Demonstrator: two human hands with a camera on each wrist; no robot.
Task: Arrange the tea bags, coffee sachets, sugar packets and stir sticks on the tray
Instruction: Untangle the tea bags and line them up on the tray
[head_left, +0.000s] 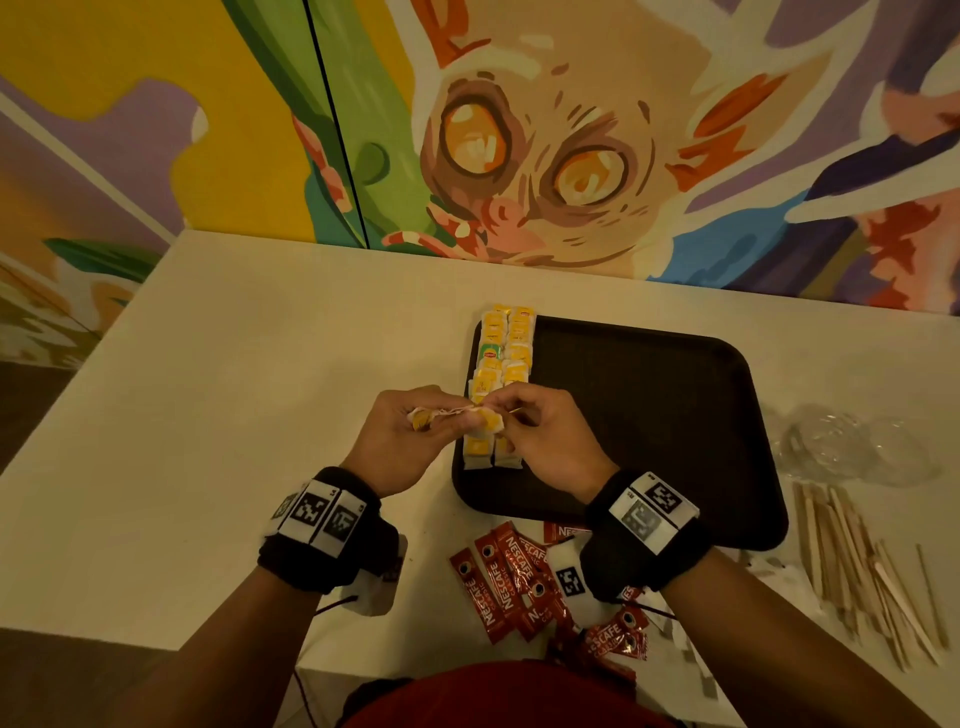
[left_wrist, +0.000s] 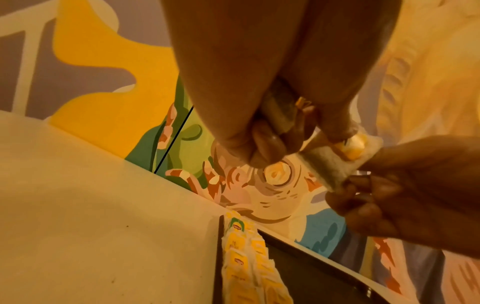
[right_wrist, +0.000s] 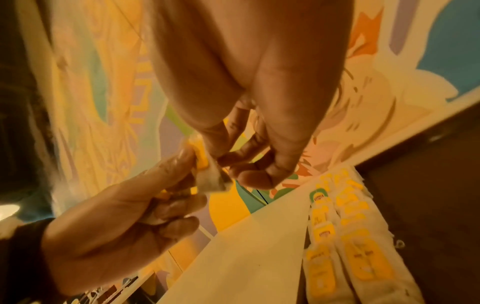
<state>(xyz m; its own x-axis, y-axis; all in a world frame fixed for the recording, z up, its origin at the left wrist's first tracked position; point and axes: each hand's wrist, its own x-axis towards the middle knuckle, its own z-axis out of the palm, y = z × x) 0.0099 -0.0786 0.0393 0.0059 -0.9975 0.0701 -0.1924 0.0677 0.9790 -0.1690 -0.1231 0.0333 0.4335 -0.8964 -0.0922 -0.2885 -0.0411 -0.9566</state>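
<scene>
A dark brown tray (head_left: 649, 415) lies on the white table, with two columns of yellow tea bags (head_left: 506, 343) along its left edge. Above the near end of those columns my left hand (head_left: 410, 421) grips a bunched tea bag (head_left: 422, 419). My right hand (head_left: 511, 415) pinches a second tea bag (head_left: 487, 422) that hangs between both hands. In the left wrist view this tea bag (left_wrist: 335, 164) is held at one end by my left hand (left_wrist: 259, 144) and at the other by my right hand (left_wrist: 402, 185). In the right wrist view my right hand (right_wrist: 246, 166) pinches its corner.
Red Nescafe sachets (head_left: 509, 582) lie scattered on the table in front of the tray, partly under my right wrist. Wooden stir sticks (head_left: 857, 561) lie loose at the right. Crumpled clear plastic (head_left: 852, 447) sits right of the tray. A painted wall stands behind the table.
</scene>
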